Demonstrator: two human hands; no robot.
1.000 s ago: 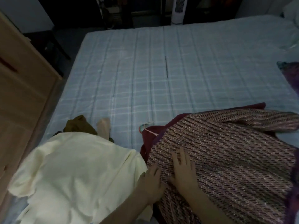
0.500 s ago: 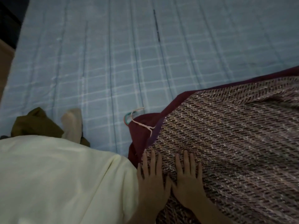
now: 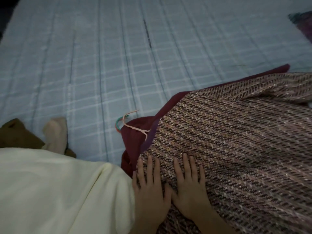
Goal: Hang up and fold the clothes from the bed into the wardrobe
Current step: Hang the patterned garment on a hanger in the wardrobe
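Note:
A maroon woven patterned garment (image 3: 236, 141) lies spread over the near right of the bed (image 3: 101, 65), with a plain dark red lining (image 3: 133, 137) showing at its left edge. My left hand (image 3: 149, 186) and my right hand (image 3: 188, 181) lie flat side by side on its near left corner, fingers straight and pointing away from me. A cream garment (image 3: 55, 191) is heaped to the left of my hands. Pink and green hanger hooks (image 3: 126, 122) poke out beyond the dark red edge.
A brown garment (image 3: 18, 134) and a pale beige piece (image 3: 54, 134) peek out behind the cream heap. A dark purple cloth (image 3: 302, 24) lies at the far right edge. The bed has a light blue checked cover.
The view has tilted down and closer. Both hands have gone from loosely placed to flat and spread on the woven garment, sliding slightly forward.

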